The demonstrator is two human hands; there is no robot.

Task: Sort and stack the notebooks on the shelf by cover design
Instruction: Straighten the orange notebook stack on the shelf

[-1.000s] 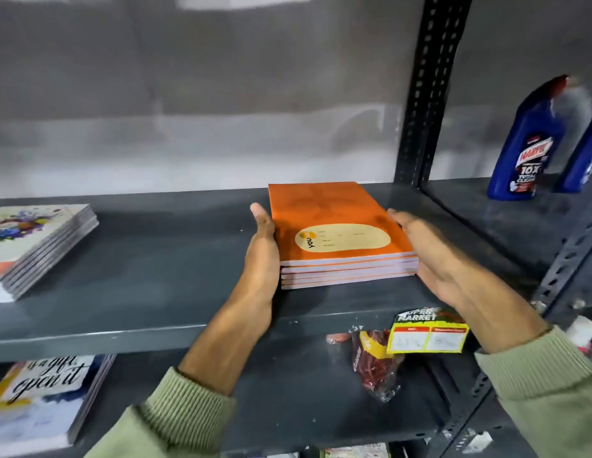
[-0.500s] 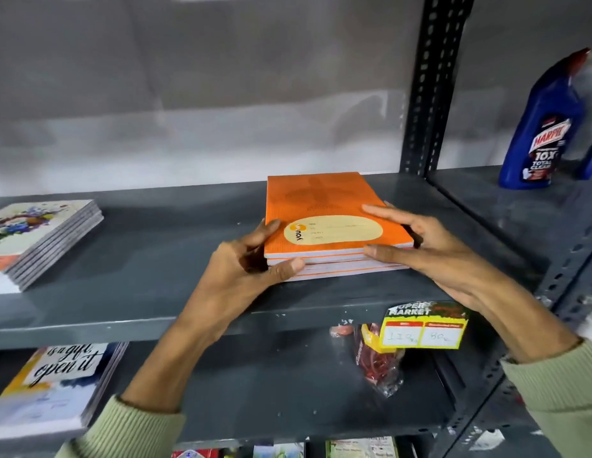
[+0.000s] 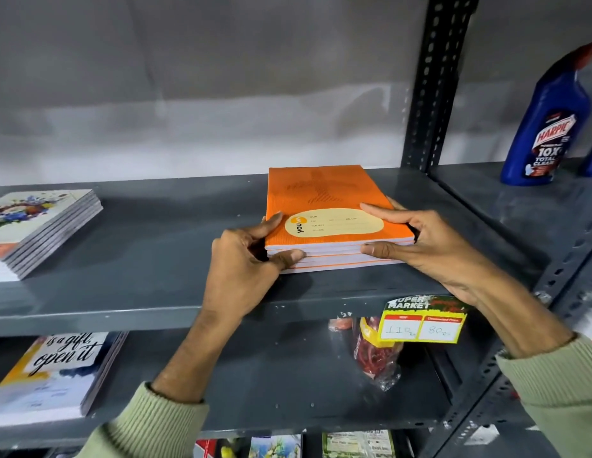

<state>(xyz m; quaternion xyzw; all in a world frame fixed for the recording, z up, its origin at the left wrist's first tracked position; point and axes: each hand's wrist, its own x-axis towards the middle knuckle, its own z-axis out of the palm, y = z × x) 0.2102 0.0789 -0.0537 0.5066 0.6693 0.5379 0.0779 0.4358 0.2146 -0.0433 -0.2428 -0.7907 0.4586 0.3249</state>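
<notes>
A stack of orange notebooks with a cream label lies on the grey shelf, right of its middle. My left hand grips the stack's front left corner, fingers on top and thumb against the page edges. At the front right corner, my right hand holds the stack the same way. A stack of floral-cover notebooks rests at the shelf's far left.
A perforated upright post stands right behind the stack. A blue cleaner bottle is on the neighbouring shelf. Below are lettered-cover notebooks, a bag of red items and a yellow price tag.
Both hands went from lying flat against the stack's sides to gripping its front corners, thumbs pressing the page edges. The stack stays in place.
</notes>
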